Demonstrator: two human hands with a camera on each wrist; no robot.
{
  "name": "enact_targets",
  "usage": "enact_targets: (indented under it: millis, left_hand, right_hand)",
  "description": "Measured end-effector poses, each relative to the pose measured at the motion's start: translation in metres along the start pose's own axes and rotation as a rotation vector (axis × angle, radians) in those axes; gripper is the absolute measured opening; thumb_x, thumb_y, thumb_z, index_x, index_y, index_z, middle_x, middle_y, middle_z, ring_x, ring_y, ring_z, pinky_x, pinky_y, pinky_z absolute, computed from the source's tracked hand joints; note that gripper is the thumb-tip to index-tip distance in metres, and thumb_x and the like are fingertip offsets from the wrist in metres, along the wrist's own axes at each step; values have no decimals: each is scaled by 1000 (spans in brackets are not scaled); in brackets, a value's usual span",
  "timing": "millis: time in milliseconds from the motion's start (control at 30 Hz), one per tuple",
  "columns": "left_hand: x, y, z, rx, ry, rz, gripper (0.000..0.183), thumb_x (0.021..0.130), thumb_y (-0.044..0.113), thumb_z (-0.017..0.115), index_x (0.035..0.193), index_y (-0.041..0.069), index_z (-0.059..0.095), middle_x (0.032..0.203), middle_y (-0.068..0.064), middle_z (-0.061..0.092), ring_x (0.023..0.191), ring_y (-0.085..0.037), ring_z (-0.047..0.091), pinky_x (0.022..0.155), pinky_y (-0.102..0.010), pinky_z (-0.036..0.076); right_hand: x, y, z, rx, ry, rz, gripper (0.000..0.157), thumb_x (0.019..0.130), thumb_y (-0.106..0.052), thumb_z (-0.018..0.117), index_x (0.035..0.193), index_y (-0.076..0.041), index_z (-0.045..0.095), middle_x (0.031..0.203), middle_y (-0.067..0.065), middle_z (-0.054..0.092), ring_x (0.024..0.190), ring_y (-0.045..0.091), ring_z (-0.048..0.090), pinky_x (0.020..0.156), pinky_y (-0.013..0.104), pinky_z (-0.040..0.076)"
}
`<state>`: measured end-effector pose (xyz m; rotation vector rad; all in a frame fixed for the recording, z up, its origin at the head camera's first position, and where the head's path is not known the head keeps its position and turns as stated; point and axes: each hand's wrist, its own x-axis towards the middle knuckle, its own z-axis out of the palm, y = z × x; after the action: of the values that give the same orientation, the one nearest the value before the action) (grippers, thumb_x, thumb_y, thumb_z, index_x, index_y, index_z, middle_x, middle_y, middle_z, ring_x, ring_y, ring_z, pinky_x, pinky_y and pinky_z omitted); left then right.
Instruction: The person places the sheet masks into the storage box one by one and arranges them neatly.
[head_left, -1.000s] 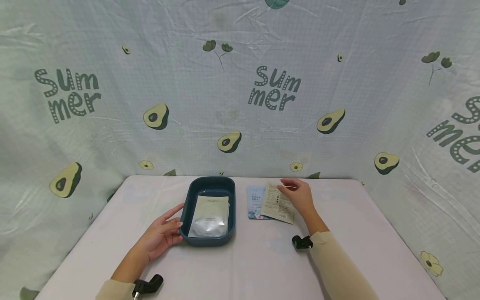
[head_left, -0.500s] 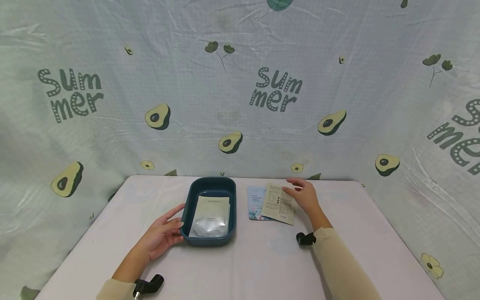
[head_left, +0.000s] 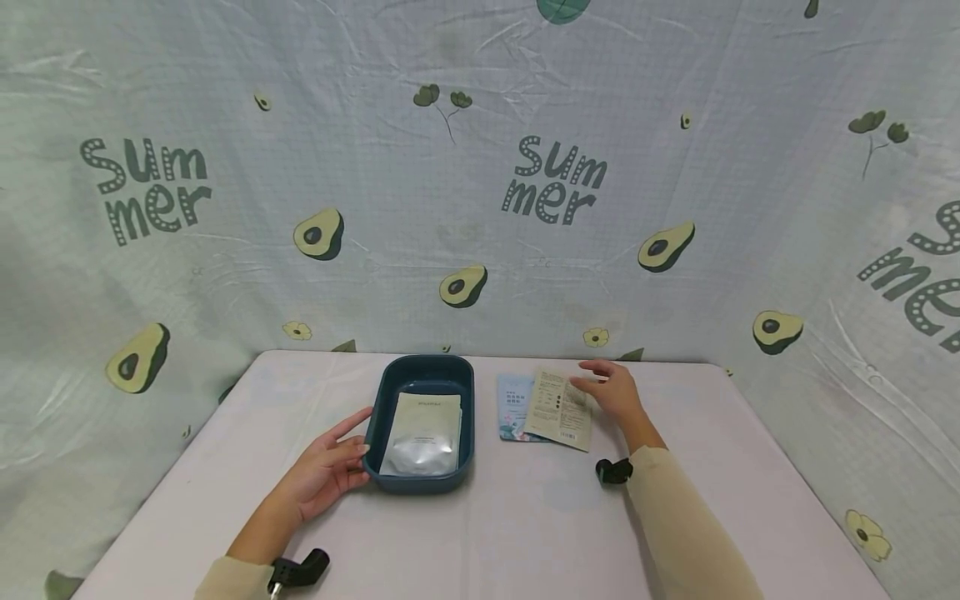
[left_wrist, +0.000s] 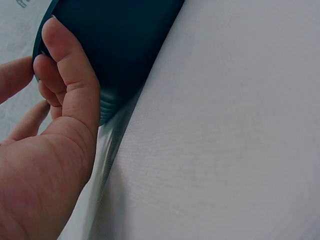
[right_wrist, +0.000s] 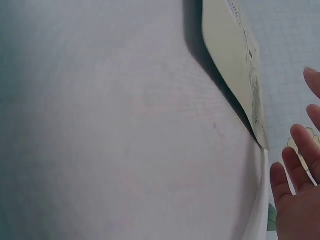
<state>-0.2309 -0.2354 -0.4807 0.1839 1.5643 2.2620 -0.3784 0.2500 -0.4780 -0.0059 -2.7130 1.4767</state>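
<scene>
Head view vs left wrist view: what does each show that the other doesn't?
Only head: the right hand close to a flat beige rectangular packet with dark print, which overlaps a light-blue rectangular packet; also a pale packet with a silvery lower part inside the dark-blue rectangular tray.

Only left wrist: faint stripes low on the tray's outer side.

Both: the left hand touching the tray, the white table surface and the pale printed backdrop.

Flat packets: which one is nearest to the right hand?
The beige packet with dark print, partly covering the light-blue packet; the latter and the beige-silver packet in the dark-blue rectangular tray lie farther away.
</scene>
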Motion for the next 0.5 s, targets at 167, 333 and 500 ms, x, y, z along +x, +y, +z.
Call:
enact_targets:
  millis: [167, 333, 500]
  left_hand:
    - [0, 1, 1, 3, 22, -9, 70, 106, 6, 50, 165, 17, 14, 106, 2, 67, 86, -14, 69, 78, -26, 59]
    - [0, 0, 1, -9, 12, -5, 70, 106, 5, 49, 165, 16, 13, 105, 1, 65, 85, -13, 69, 77, -26, 59]
    - [1, 0, 2, -8, 16, -3, 70, 106, 5, 49, 165, 17, 14, 105, 1, 65, 85, -13, 68, 77, -26, 59]
  right_hand:
    - [4, 2, 0, -18, -33, 59, 56, 92, -34, 77, 140, -9, 62, 154, 18, 48, 146, 39, 41, 117, 54, 38]
    - [9, 4, 1, -33, -54, 79, 55, 92, -31, 77, 139, -8, 62, 151, 18, 53, 144, 37, 44, 117, 54, 38]
    - [13, 6, 1, -51, -76, 104, 55, 90, -30, 79, 137, -7, 63, 149, 17, 54, 138, 36, 47, 118, 53, 37]
